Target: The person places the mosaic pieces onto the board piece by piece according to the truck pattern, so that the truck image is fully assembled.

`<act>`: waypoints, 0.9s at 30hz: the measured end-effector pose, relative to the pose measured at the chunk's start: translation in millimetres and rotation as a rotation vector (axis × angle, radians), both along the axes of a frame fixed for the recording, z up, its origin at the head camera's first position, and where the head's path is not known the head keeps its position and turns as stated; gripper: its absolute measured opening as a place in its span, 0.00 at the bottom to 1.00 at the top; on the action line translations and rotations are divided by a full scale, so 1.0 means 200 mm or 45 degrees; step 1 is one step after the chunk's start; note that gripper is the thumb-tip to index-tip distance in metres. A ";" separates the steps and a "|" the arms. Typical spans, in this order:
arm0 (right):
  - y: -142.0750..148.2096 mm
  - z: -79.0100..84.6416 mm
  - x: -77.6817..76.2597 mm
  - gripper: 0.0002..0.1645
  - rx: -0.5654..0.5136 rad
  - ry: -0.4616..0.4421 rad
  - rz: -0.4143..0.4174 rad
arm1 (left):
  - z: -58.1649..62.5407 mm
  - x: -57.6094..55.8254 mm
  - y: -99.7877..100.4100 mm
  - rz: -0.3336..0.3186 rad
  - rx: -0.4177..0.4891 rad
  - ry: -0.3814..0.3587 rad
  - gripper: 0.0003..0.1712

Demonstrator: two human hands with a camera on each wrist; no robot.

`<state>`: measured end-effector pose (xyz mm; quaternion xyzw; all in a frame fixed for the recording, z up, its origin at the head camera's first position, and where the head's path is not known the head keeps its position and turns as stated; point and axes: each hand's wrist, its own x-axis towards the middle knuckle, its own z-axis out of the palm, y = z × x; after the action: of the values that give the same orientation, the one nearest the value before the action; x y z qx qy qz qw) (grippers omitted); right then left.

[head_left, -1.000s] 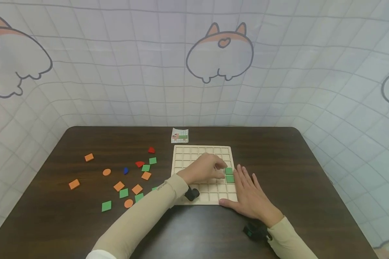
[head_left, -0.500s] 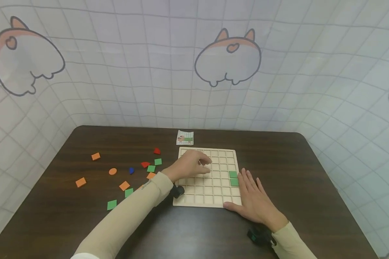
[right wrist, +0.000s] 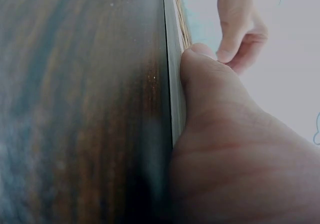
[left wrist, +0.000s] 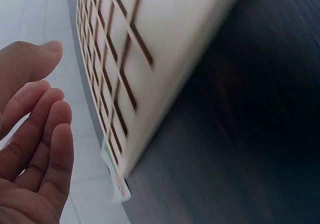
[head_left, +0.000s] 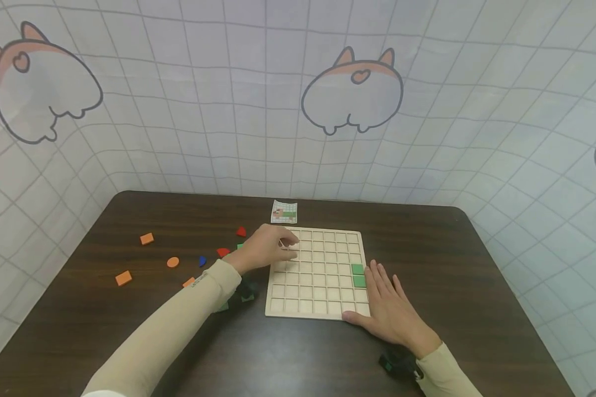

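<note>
Dark brown, wood-grained worktop (head_left: 427, 253) with rounded far corners and a soft sheen near the front. Lying on it, slightly right of centre, is a pale, square, gridded board (head_left: 313, 303). A small printed card (head_left: 284, 212) lies just beyond the board's far edge, towards its left. Scattered left of the board: two orange rectangles (head_left: 147, 238), a third orange piece (head_left: 188, 282) partly hidden, an orange disc (head_left: 173, 262), one blue piece (head_left: 202, 261), two red pieces (head_left: 241, 231), and partly hidden green pieces (head_left: 222, 307).

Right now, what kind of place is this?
Probably a small play or puzzle corner, though I can't be sure. There's a dark table, a grid board with loose colored tiles beside it, and a white backdrop with cartoon animals.
</note>
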<state>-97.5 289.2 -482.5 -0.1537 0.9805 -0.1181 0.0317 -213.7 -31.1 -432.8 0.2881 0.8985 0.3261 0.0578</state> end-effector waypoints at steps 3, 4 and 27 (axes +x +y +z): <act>0.00 0.00 0.00 0.72 -0.002 0.000 0.004 | 0.00 -0.01 -0.06 0.018 0.008 0.000 0.19; 0.00 0.00 0.00 0.72 -0.002 -0.003 0.002 | 0.01 -0.01 -0.07 0.020 0.015 -0.002 0.19; -0.01 0.01 0.00 0.72 -0.013 -0.058 -0.002 | 0.01 -0.07 -0.37 0.121 -0.084 -0.042 0.23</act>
<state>-97.1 288.1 -481.2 -0.1502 0.9791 -0.1266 0.0532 -227.3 -105.1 -431.0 0.2375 0.9204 0.3032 0.0664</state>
